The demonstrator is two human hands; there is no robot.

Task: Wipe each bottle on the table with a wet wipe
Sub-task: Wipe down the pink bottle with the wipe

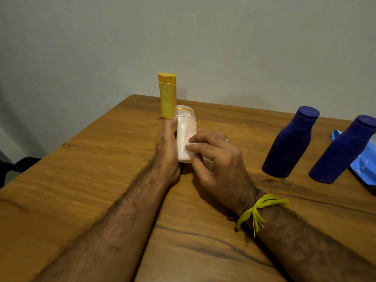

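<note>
We grip the upright white bottle [185,135] in our left hand [167,147] while right fingers [196,147] press a wipe [195,143] against its near side.

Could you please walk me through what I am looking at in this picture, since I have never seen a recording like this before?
There is no machine here: these are a person's two bare hands, filmed by one wide-angle camera worn on the head, looking forward and down. That is why the forearms reach in from the bottom edge.

The surface is a wooden table against a plain wall. The left hand grips a white bottle, while the right hand presses a white wipe against its side with the fingers. A yellow thread is tied round the right wrist.

Behind the white bottle stands a yellow bottle. To the right stand two dark blue bottles, and a blue packet lies at the right edge, partly cut off.
</note>
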